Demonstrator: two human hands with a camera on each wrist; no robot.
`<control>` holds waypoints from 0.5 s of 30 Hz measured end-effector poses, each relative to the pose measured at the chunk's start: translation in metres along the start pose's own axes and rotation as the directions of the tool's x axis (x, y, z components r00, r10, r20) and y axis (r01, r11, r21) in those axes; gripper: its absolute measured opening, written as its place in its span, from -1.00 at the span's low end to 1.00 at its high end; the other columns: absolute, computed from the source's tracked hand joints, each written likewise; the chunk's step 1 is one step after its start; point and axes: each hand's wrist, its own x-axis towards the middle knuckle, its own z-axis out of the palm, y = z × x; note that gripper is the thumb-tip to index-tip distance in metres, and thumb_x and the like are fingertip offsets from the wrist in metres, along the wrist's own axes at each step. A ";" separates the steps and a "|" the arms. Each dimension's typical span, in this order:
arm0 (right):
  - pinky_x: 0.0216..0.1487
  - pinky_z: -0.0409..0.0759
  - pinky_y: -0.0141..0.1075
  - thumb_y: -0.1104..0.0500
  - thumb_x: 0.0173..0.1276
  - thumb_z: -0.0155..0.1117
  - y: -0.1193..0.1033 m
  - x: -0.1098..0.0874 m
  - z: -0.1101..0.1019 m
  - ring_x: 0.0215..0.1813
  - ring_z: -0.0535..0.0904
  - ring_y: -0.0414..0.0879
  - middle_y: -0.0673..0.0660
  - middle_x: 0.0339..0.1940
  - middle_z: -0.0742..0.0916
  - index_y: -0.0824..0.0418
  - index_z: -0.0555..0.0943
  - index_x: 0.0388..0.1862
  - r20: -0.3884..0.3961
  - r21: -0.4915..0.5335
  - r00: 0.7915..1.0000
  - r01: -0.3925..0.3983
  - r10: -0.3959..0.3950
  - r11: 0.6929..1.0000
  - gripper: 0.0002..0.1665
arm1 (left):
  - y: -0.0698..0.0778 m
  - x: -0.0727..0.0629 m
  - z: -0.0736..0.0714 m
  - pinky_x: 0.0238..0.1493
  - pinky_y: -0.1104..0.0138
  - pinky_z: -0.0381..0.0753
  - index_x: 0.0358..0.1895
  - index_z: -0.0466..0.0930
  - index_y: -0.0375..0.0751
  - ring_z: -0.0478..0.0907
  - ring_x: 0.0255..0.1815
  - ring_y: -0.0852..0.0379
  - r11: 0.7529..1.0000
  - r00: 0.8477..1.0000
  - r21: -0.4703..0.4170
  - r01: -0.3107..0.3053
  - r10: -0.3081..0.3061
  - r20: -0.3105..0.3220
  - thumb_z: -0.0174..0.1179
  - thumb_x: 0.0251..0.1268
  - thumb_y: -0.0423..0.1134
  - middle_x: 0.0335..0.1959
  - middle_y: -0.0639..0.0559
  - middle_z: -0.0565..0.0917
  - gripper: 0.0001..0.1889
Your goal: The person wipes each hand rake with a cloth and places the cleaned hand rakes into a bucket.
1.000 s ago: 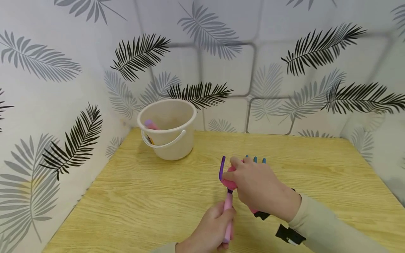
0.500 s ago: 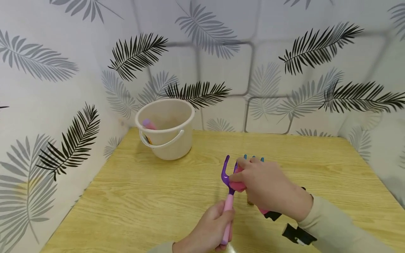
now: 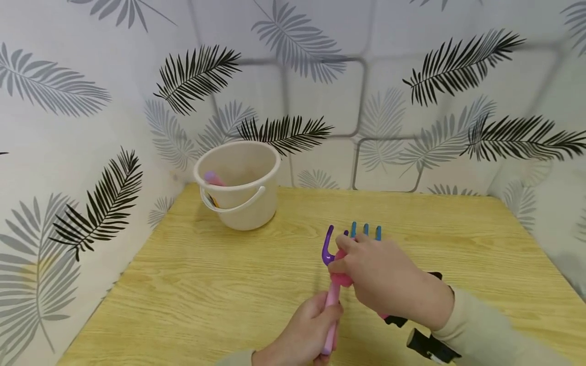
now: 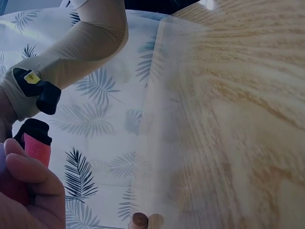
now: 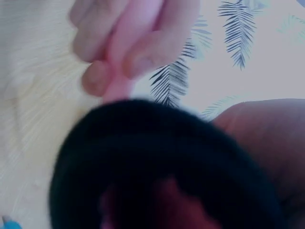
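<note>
The left hand [image 3: 304, 325] is closed around the pink handle of a purple toy hand fork [image 3: 327, 258], its fingers wrapped about the grip. The fork is held over the worktop [image 3: 183, 284], about midway between the left and right edges, with its prongs toward the far edge. The right hand [image 3: 384, 272] has its thumb and fingers bent around a pink cloth-like piece [image 3: 342, 279], which touches the fork where handle and head meet and covers part of it. Just beyond the right hand, blue prongs [image 3: 378, 233] point toward the far edge; the rest of that tool is hidden. Near the far left corner stands a white bucket [image 3: 249, 216] containing a pink handle with a lilac end [image 3: 212, 178].
</note>
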 end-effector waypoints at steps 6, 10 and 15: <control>-0.68 0.37 -0.34 0.38 -0.07 0.35 0.003 0.006 0.011 -0.33 0.45 -0.06 0.02 -0.17 0.61 -0.19 0.73 -0.26 0.022 -0.059 0.994 -0.103 0.105 0.993 -0.51 | 0.001 -0.002 -0.001 -0.85 0.49 0.30 -0.23 0.43 -0.22 0.31 -0.84 0.22 1.000 1.000 0.000 0.013 -0.013 -0.004 0.01 0.52 -0.09 -0.73 0.02 0.47 -0.75; -0.70 0.38 -0.32 0.34 -0.09 0.38 0.006 0.011 0.020 -0.31 0.45 -0.05 0.03 -0.14 0.61 -0.20 0.75 -0.19 0.001 -0.076 0.992 -0.124 0.124 0.989 -0.48 | 0.001 -0.003 -0.001 -0.84 0.50 0.31 -0.19 0.44 -0.20 0.31 -0.81 0.22 0.999 0.999 -0.008 0.037 -0.037 -0.004 0.01 0.52 -0.09 -0.72 0.03 0.46 -0.77; -0.74 0.34 -0.33 0.33 -0.02 0.39 0.004 0.018 0.024 -0.33 0.45 0.00 0.03 -0.20 0.56 -0.15 0.70 -0.27 -0.114 -0.069 0.991 -0.072 0.063 0.995 -0.60 | 0.002 -0.003 0.000 -0.80 0.49 0.34 -0.15 0.44 -0.20 0.33 -0.78 0.21 0.999 0.999 0.000 0.044 -0.044 0.024 0.00 0.52 -0.08 -0.71 0.04 0.47 -0.76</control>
